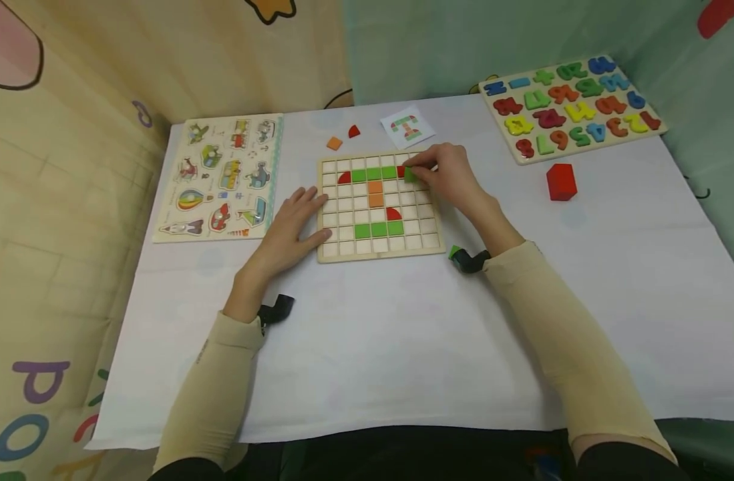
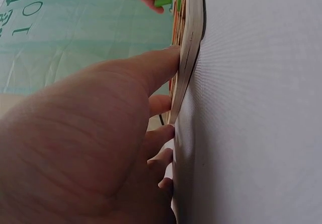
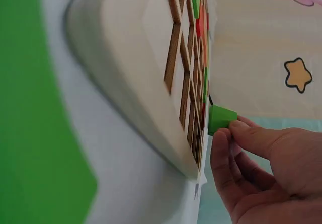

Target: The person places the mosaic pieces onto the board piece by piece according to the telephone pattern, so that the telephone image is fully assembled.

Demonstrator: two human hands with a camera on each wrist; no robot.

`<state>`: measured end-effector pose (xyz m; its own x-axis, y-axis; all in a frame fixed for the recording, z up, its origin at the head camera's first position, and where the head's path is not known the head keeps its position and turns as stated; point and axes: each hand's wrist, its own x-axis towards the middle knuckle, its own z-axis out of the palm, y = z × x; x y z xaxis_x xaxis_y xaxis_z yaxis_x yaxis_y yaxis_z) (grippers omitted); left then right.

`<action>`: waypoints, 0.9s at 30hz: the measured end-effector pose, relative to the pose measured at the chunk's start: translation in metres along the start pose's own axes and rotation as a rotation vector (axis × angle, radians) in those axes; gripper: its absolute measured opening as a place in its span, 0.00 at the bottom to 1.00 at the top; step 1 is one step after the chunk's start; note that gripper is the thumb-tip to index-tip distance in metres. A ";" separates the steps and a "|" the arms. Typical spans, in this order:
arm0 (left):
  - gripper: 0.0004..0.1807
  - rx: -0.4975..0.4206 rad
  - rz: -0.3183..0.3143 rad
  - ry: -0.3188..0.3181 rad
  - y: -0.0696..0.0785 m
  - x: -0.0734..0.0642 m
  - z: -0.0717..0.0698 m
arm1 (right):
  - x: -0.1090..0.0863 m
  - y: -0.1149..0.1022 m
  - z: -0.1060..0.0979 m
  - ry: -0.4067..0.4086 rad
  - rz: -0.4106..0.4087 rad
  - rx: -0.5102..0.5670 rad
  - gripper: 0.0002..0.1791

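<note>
My right hand pinches a green block between thumb and fingers, over the upper right of a wooden grid board. Fingers spread, my left hand rests at the board's left edge, its thumb on the rim. In the grid lie a top row of green squares with a red quarter-round piece at its left, two orange squares below, another red quarter-round and a lower green row. A red piece shows partly beside the right fingertips.
Behind the board lie a pattern card, an orange square and a red quarter-round. A picture puzzle lies left, a letter-and-number board back right, near a red block. A green piece sits by the right wrist.
</note>
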<state>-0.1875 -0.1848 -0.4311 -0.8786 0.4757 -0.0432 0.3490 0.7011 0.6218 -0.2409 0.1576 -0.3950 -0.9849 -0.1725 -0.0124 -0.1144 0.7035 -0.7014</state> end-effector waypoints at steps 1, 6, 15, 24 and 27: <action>0.39 0.002 -0.001 -0.002 0.001 0.000 0.001 | 0.001 0.000 0.002 -0.002 0.002 -0.003 0.13; 0.39 0.020 0.013 0.001 0.003 0.001 0.000 | 0.000 -0.001 0.012 0.032 -0.012 0.010 0.12; 0.39 0.022 0.009 -0.001 0.002 0.000 -0.001 | -0.007 0.000 0.022 0.052 -0.025 -0.003 0.12; 0.38 0.025 0.005 -0.005 0.004 0.000 -0.001 | -0.017 0.002 0.025 0.014 -0.087 -0.071 0.15; 0.38 0.021 -0.001 -0.007 0.005 -0.001 -0.001 | -0.021 0.002 0.025 0.021 -0.106 -0.062 0.15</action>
<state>-0.1854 -0.1826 -0.4273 -0.8765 0.4789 -0.0494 0.3551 0.7122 0.6055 -0.2170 0.1454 -0.4134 -0.9692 -0.2347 0.0750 -0.2256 0.7233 -0.6526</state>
